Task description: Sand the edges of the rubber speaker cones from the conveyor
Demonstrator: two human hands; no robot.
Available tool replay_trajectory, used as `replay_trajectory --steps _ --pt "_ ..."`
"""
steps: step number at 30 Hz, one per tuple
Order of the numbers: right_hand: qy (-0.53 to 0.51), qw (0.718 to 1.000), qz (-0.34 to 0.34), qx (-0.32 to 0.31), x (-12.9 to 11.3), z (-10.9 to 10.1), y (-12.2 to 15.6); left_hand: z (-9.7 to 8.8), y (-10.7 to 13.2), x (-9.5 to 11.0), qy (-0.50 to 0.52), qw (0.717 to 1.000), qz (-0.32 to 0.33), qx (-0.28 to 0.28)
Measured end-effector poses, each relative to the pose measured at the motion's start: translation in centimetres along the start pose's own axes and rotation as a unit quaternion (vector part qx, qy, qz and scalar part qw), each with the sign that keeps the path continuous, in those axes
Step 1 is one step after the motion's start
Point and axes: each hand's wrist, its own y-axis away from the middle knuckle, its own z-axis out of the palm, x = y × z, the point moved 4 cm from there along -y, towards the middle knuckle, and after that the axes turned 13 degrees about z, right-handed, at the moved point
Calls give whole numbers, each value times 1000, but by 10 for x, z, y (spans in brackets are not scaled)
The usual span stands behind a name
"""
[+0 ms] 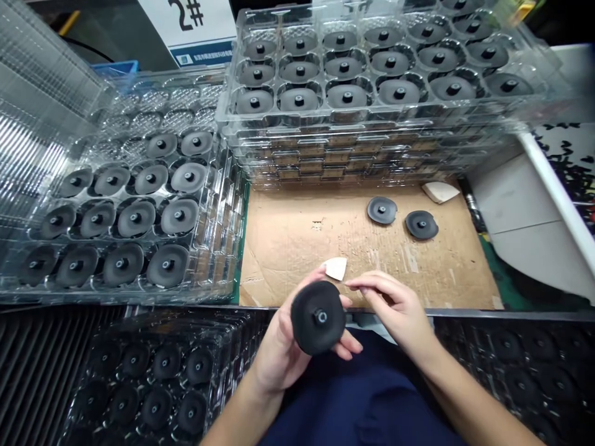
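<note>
Sign (186, 25) reads 2#; left hand (279, 353) fingers cradle black disc (318, 318); right hand (395, 310) fingers extended, empty.

Fig. 1. A matte black disc (312, 323) with a slightly wavy rim and a raised central hub with a round bore, lying across my left grip (281, 354). Its hub face is tilted up toward me, and the fingers curl around the lower edge. My right grip (389, 308), fingers curled, sits just beside the rim, to the right. A white triangular pad (335, 268) appears just beyond the disc, at my left fingertips, above the cardboard; whether it is held cannot be told.
</note>
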Motion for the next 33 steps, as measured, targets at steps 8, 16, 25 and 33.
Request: replay_trajectory --steps 8,16,25,33 --pt "-20 995 50 80 33 -6 48 5 4 3 -571 780 230 -113" --pt "-93 994 11 53 -6 -31 47 18 5 1 -562 786 210 -147" --pt "-134 944 103 -284 -39 -25 37 18 13 -3 -486 855 107 -145" --pt "-123 948 71 -284 -44 -22 38 18 15 -6 -508 843 84 -156"
